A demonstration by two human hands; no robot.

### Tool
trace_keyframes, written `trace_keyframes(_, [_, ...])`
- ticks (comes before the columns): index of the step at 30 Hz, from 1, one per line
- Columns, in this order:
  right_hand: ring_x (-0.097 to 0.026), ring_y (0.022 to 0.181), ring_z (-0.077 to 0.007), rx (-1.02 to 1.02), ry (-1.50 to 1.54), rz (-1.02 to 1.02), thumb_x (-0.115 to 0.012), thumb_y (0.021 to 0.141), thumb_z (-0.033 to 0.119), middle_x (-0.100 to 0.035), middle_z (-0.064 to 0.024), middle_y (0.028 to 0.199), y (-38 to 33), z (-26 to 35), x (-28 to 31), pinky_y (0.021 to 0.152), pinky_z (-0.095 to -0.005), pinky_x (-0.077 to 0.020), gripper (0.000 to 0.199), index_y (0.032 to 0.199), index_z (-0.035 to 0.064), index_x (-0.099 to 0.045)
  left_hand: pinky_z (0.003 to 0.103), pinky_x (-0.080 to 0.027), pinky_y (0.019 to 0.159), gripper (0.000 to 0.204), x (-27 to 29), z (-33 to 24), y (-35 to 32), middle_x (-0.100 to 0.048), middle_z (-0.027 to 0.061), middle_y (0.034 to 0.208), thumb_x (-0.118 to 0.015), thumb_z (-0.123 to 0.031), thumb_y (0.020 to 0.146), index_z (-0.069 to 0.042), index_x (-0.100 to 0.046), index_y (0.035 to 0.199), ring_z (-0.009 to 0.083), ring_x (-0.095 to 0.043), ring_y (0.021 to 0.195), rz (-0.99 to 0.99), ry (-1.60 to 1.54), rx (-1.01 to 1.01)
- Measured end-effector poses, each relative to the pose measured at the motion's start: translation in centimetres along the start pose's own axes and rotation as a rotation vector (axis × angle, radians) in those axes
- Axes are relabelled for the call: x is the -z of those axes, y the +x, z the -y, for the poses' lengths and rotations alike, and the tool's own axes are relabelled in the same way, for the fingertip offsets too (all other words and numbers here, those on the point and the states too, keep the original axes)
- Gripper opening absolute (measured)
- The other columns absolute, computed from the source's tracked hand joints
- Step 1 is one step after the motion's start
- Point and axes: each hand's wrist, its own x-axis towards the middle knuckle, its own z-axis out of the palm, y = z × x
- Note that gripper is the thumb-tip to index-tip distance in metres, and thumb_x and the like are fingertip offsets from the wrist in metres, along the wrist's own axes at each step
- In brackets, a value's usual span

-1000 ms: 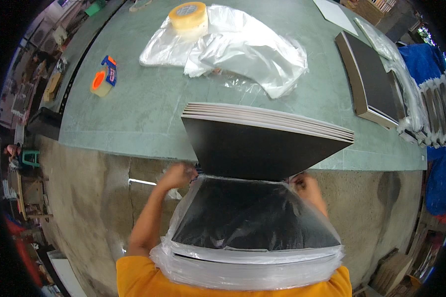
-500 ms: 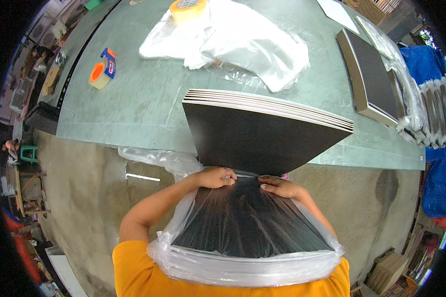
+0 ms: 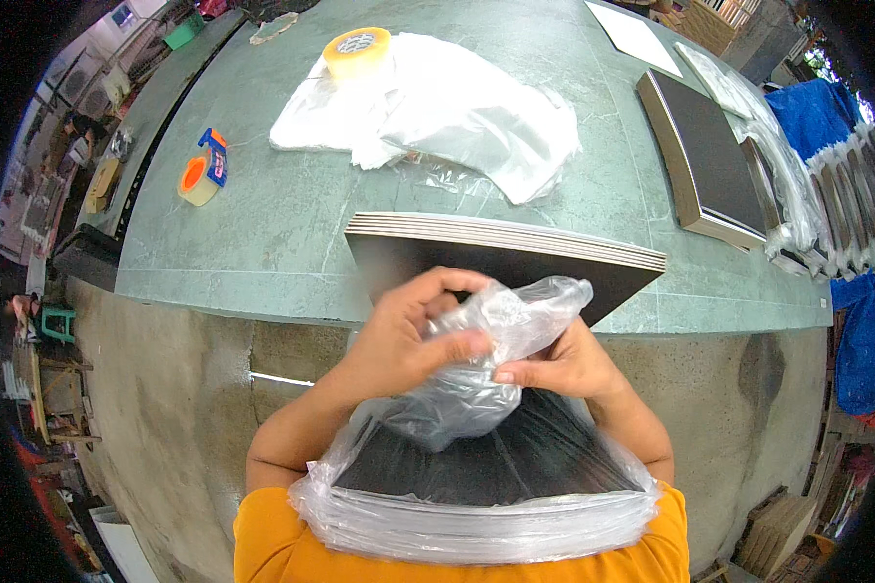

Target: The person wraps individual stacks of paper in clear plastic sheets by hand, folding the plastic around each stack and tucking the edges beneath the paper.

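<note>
Against the person's chest, at the lower middle of the head view, a stack of dark panels sheathed in a clear plastic bag (image 3: 476, 515) lies roughly flat, its long edge running left to right and its open end pointing away from the body toward the table (image 3: 262, 243). Both hands meet at that far end: the left hand (image 3: 413, 335) and the right hand (image 3: 559, 364) are each clenched on the gathered bag mouth (image 3: 501, 325), which rises in a crumpled bunch between and just above them. The bunch thus lies directly at the fingertips, the left fingers (image 3: 462, 345) curling over it from the left and the right fingers pinching it from below; neither hand is clearly nearer. Just beyond the hands, a second, unbagged stack of panels (image 3: 506, 248) overhangs the near table edge, its pale layered edges fanned toward the far side. Counted on the table: two rolls of tape, one yellowish roll (image 3: 357, 51) resting on a loose heap of clear plastic bags (image 3: 457, 117) and one orange roll in a blue dispenser (image 3: 202, 173) at left; one further dark panel stack (image 3: 705, 160) at right.
</note>
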Motion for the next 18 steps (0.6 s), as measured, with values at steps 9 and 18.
trace_keyframes(9, [-0.055,0.076,-0.0111,0.068,-0.397,0.072,-0.068,0.071,0.015,-0.06,-0.0041,0.078,-0.9,-0.8,2.7,0.068,-0.025,-0.0437,0.024,0.087,-0.0002,-0.059,0.021,-0.042,0.069,0.033,1.9,-0.1,0.1,-0.059,0.0046,0.086,-0.066,-0.007,0.071,0.0,-0.053,0.101,0.0085,-0.054,0.078,-0.102,0.146,-0.032])
trace_keyframes(18, [-0.051,0.06,-0.005,-0.074,-0.064,-0.075,-0.071,0.067,0.014,-0.058,-0.0011,0.066,-1.5,1.1,3.6,0.053,-0.0194,-0.0392,0.019,0.074,0.0005,-0.06,0.022,-0.042,0.056,0.022,1.3,-2.8,0.0,-0.058,0.0053,0.076,-0.068,-0.01,0.069,-0.003,-0.058,0.088,0.0099,-0.052,0.064,-0.275,0.853,-0.335])
